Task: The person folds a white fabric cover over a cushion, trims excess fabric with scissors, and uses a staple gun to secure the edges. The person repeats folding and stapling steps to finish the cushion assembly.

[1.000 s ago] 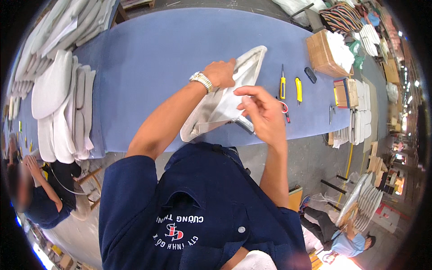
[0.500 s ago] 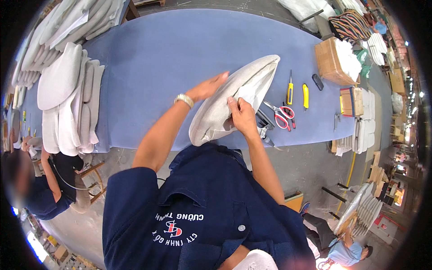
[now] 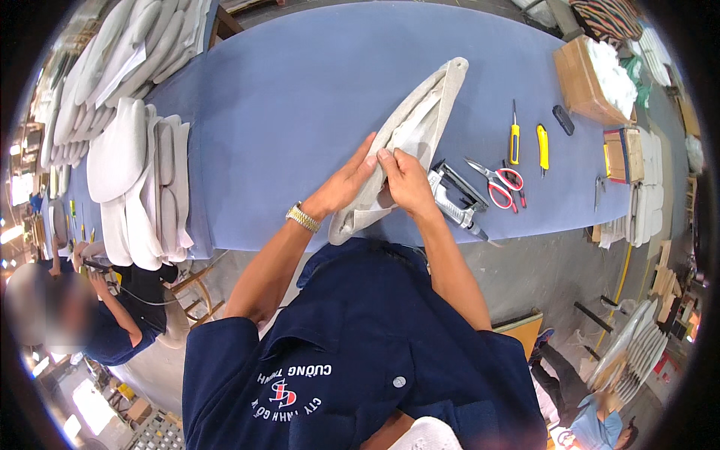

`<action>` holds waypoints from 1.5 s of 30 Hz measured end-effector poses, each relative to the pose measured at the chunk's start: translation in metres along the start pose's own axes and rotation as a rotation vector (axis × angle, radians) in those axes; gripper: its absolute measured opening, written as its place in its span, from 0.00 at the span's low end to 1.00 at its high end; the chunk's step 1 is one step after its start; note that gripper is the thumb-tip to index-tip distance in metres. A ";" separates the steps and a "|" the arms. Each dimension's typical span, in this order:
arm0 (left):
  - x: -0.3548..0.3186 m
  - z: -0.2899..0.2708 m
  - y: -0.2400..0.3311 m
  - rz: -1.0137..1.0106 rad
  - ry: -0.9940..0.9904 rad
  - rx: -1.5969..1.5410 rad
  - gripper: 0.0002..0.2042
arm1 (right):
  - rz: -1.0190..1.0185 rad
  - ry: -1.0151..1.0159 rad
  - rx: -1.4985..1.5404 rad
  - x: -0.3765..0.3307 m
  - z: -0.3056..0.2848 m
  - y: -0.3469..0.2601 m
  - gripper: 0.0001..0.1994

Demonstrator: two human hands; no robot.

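Note:
A light grey fabric-covered chair seat pad (image 3: 405, 127) stands tilted on edge in front of me, its hollow underside turned to the right. Folded cloth edges and a whitish inner part show there. My left hand (image 3: 345, 184) is closed on the pad's near left side, thumb pressed on its rim and the other fingers partly hidden. Gripping the rim's cloth from the right is my right hand (image 3: 409, 182), its thumb close to the left one. A staple gun (image 3: 455, 199) lies just right of that hand, with red-handled scissors (image 3: 499, 184) beyond it.
Across the blue table (image 3: 300, 90) lie a yellow screwdriver (image 3: 514, 142), a yellow utility knife (image 3: 542, 148) and a black object (image 3: 562, 120). Stacked grey pads (image 3: 131, 180) stand left. A cardboard box (image 3: 589, 82) is at far right. Another person (image 3: 112, 322) works at left.
My left hand has come in from the pad's outer side to grip its rim beside my right hand. The pad has turned more edge-on, and the staple gun shows more.

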State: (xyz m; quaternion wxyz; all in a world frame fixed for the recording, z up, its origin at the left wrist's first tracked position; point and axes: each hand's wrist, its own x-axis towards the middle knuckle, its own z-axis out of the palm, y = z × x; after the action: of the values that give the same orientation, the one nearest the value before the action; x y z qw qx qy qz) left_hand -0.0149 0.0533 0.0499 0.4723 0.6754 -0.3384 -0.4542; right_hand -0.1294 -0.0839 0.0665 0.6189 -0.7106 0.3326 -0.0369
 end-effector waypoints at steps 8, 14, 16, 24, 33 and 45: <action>-0.003 0.021 0.015 -0.010 0.103 0.239 0.43 | 0.033 -0.131 0.019 0.008 -0.024 0.019 0.24; -0.007 0.031 0.007 -0.028 0.150 0.335 0.42 | -0.187 -0.134 0.161 -0.050 -0.064 -0.015 0.17; -0.008 0.029 0.011 -0.027 0.180 0.387 0.42 | -0.182 0.018 0.305 -0.061 -0.085 -0.012 0.16; -0.005 0.056 0.020 -0.083 0.213 0.462 0.41 | -0.242 0.284 -0.926 -0.060 -0.075 0.168 0.23; -0.010 0.070 0.022 -0.127 0.266 0.522 0.39 | -0.096 0.192 -0.879 -0.032 -0.096 0.169 0.27; -0.011 0.081 0.025 -0.157 0.267 0.558 0.41 | -0.058 0.162 -0.070 -0.126 -0.146 0.004 0.20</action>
State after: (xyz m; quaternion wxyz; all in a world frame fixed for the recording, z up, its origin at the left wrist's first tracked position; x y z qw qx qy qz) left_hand -0.0956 0.0284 0.0656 0.2727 0.8565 -0.3319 -0.2863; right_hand -0.2964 -0.1435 0.1421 0.5636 -0.7356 0.3622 -0.1007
